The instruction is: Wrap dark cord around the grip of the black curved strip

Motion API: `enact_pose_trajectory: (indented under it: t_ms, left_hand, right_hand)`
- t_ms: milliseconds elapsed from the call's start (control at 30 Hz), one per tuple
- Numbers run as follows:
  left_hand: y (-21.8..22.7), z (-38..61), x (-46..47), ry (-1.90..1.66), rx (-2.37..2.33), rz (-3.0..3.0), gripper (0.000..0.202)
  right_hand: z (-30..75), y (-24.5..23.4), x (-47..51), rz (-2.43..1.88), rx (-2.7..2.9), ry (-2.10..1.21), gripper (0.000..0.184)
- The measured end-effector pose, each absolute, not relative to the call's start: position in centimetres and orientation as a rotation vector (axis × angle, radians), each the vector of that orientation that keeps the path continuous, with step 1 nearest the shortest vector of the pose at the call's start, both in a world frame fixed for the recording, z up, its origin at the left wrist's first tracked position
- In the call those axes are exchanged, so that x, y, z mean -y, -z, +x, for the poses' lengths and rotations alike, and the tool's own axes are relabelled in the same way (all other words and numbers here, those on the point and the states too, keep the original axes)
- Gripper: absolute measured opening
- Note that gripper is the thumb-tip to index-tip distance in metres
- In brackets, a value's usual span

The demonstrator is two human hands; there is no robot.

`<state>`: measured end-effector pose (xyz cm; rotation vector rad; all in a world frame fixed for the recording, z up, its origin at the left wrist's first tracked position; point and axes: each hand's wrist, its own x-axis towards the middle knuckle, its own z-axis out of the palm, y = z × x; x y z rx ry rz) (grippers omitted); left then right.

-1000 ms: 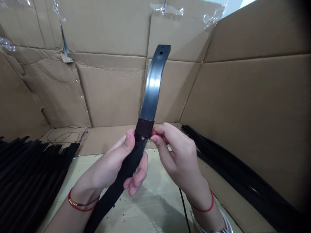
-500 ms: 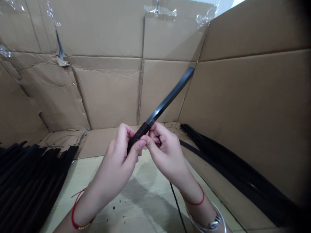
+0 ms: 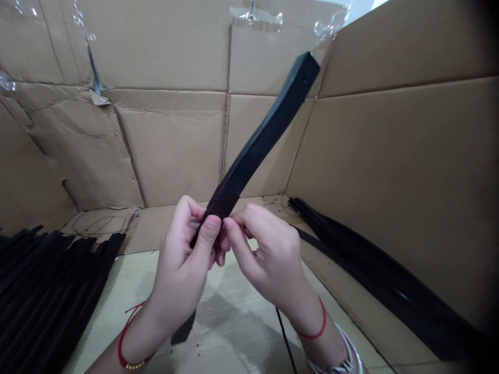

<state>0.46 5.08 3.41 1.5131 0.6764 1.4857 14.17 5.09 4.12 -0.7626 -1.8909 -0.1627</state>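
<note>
A long black flat strip [image 3: 268,132] rises from between my hands toward the upper right, with a small hole near its far end. A dark brown thread wrapping [image 3: 221,201] bands it just above my fingers. My left hand [image 3: 183,265] is closed round the strip below the wrapping, thumb pressed against it. My right hand [image 3: 265,254] pinches at the wrapping's lower edge with fingers curled; the thread itself is too thin to make out. The strip's lower end [image 3: 183,330] pokes out under my left wrist. Both wrists wear red string bracelets.
A heap of black strips [image 3: 47,291] lies at the left, and more long black strips [image 3: 382,280] lean along the right cardboard wall [image 3: 409,171]. Cardboard panels close off the back. A thin black cord [image 3: 284,337] runs across the pale tabletop [image 3: 234,322].
The strip has been rolled in my hands: broad glossy face first, then edge-on, now its matt broad face, leaning further right. My left hand shifted its grip up to the wrapping.
</note>
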Motion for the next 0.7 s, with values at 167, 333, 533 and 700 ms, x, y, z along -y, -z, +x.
enact_pose_trajectory:
  t_ms: [167, 333, 533, 700]
  left_hand:
    - [-3.8, -0.1, -5.3, -1.321, -0.461, 1.399, 0.025]
    - [-3.7, -0.5, -5.6, -1.169, -0.306, 1.257, 0.021]
    - [-3.8, -0.7, -5.9, -1.005, -0.168, 1.174, 0.024]
    - [-3.6, -1.3, -6.0, -0.808, 0.049, 0.994, 0.038]
  right_hand:
    - [15.0, -4.3, -5.9, -0.63, 1.912, 0.092, 0.02]
    - [15.5, -4.7, -6.0, -0.658, 1.882, -0.037, 0.019]
    - [15.7, -4.9, -5.0, -0.658, 1.72, -0.858, 0.024]
    - [15.0, -4.2, -5.7, -0.474, 1.564, -1.053, 0.035]
